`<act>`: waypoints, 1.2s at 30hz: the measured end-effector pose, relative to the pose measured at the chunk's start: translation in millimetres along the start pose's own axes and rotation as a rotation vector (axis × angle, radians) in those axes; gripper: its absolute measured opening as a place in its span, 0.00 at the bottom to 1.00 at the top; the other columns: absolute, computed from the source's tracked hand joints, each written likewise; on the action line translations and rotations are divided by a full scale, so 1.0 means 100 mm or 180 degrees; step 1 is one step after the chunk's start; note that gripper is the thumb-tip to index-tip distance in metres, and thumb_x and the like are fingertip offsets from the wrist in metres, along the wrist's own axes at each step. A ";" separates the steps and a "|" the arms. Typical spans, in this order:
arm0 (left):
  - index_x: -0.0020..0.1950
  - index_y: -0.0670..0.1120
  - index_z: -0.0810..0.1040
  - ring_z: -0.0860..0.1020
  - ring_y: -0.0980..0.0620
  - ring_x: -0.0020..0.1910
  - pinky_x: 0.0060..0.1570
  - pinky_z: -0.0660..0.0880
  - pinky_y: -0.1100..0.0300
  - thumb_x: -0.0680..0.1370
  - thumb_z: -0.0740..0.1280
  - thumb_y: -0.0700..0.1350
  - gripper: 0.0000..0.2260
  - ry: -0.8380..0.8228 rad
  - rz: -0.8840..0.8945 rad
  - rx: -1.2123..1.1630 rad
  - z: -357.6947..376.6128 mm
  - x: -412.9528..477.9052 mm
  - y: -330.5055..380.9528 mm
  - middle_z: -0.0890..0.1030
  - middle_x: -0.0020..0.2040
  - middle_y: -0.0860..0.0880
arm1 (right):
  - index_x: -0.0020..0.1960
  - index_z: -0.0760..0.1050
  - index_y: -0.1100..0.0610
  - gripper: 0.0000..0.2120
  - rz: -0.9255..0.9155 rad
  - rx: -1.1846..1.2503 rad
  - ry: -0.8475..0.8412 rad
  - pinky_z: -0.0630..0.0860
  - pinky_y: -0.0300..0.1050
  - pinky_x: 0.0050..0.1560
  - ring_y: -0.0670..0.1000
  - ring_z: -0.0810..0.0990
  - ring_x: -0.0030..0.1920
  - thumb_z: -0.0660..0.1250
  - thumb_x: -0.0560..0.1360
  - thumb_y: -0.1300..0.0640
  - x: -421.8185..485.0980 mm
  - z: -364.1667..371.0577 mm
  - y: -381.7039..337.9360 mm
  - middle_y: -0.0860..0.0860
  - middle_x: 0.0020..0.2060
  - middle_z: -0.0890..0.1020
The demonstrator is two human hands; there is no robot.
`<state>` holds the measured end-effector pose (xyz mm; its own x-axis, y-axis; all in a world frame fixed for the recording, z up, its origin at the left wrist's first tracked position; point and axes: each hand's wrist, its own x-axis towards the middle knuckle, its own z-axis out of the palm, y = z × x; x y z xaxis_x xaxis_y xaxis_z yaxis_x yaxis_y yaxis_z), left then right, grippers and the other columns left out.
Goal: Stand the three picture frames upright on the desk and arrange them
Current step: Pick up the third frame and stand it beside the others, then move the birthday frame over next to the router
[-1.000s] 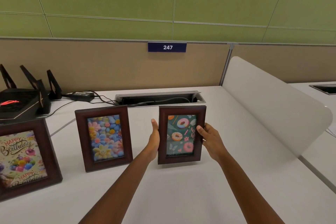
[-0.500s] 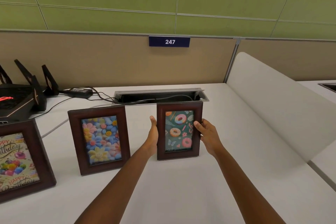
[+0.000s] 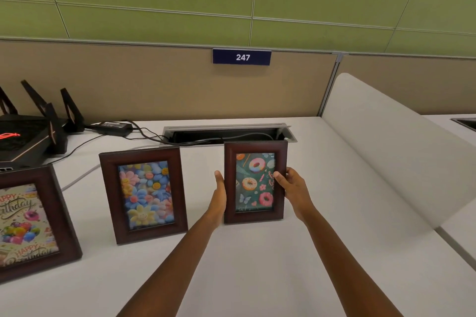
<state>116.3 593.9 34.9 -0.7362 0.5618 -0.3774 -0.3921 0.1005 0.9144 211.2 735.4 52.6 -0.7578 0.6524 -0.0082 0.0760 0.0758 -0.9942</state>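
Three dark wooden picture frames stand upright on the white desk (image 3: 257, 265). The donut frame (image 3: 253, 148) is on the right, held between my hands. My left hand (image 3: 219, 197) presses flat against its left edge. My right hand (image 3: 292, 186) grips its right edge with the thumb over the front. The flower frame (image 3: 143, 194) stands free in the middle, leaning back slightly. The birthday frame (image 3: 31, 221) stands at the far left, partly cut off by the image edge.
A black router (image 3: 31, 128) with antennas sits at the back left, with a power adapter (image 3: 113, 126) and cables beside it. An open cable tray (image 3: 226, 132) runs behind the frames. A white curved divider (image 3: 386, 152) borders the desk on the right.
The donut frame has turned slightly and sits a little farther back, still between both hands. The view has shifted left and down; the other two frames have not moved.
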 end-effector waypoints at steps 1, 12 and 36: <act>0.68 0.44 0.68 0.72 0.40 0.66 0.69 0.67 0.47 0.78 0.37 0.60 0.32 0.0089 0.0015 0.0183 -0.01 -0.02 -0.04 0.73 0.67 0.39 | 0.52 0.69 0.58 0.07 -0.0014 -0.0045 0.0024 0.79 0.31 0.36 0.48 0.78 0.46 0.60 0.77 0.55 -0.03 -0.01 0.02 0.54 0.51 0.78; 0.72 0.40 0.60 0.60 0.47 0.74 0.74 0.55 0.56 0.80 0.53 0.52 0.24 0.0984 0.1229 0.2934 -0.25 -0.45 -0.73 0.63 0.74 0.42 | 0.62 0.68 0.61 0.18 0.0112 -0.0100 0.0840 0.69 0.51 0.65 0.58 0.72 0.63 0.66 0.74 0.61 -0.66 -0.07 0.60 0.59 0.63 0.74; 0.75 0.44 0.49 0.50 0.51 0.77 0.74 0.45 0.61 0.81 0.49 0.51 0.24 0.0467 0.1701 0.4222 -0.84 -1.00 -1.01 0.51 0.78 0.46 | 0.67 0.68 0.59 0.17 -0.0805 -0.2633 -0.0587 0.56 0.40 0.71 0.52 0.67 0.69 0.53 0.80 0.58 -1.33 0.99 0.68 0.55 0.68 0.71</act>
<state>183.7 458.7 -32.2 -0.7096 0.6957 0.1117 0.6781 0.6311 0.3767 253.2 579.6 -24.4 -0.9024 0.4156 0.1134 0.2823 0.7693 -0.5731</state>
